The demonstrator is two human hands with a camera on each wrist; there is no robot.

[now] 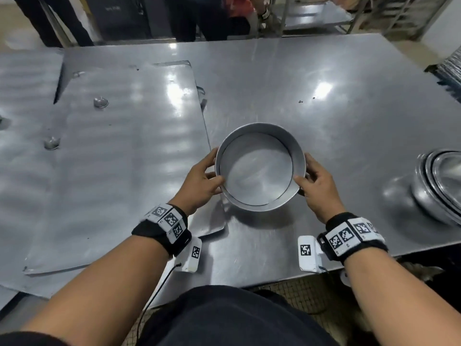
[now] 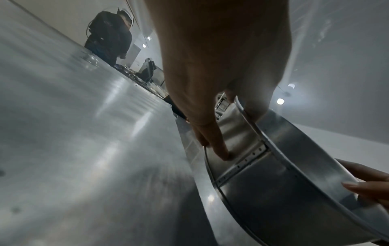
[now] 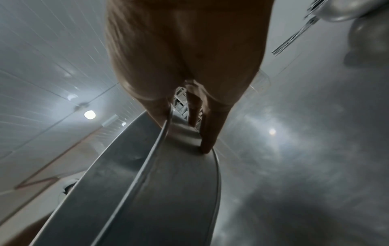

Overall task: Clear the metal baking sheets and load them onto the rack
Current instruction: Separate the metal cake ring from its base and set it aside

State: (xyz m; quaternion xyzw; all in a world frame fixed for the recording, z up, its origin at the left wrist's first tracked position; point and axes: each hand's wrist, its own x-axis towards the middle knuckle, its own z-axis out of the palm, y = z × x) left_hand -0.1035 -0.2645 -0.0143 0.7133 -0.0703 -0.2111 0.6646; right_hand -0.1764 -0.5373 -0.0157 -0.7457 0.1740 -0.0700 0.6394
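Note:
A round metal pan (image 1: 259, 171) with a riveted side seam (image 2: 248, 159) is held just above the steel table (image 1: 336, 83), near its front edge. My left hand (image 1: 207, 176) grips its left wall, thumb over the rim and fingers (image 2: 221, 149) on the outside. My right hand (image 1: 314, 183) grips the right wall (image 3: 168, 183) the same way, one fingertip (image 3: 207, 144) down at the pan's base. Flat metal baking sheets (image 1: 124, 158) lie overlapped on the left part of the table, beside the pan. A metal rack (image 1: 316, 16) stands beyond the table's far edge.
Two small metal moulds (image 1: 100, 102) (image 1: 51, 143) sit on the sheets. A stack of oval metal dishes (image 1: 439, 186) lies at the right edge. People stand past the far side (image 1: 62, 18), one of them in the left wrist view (image 2: 109, 41).

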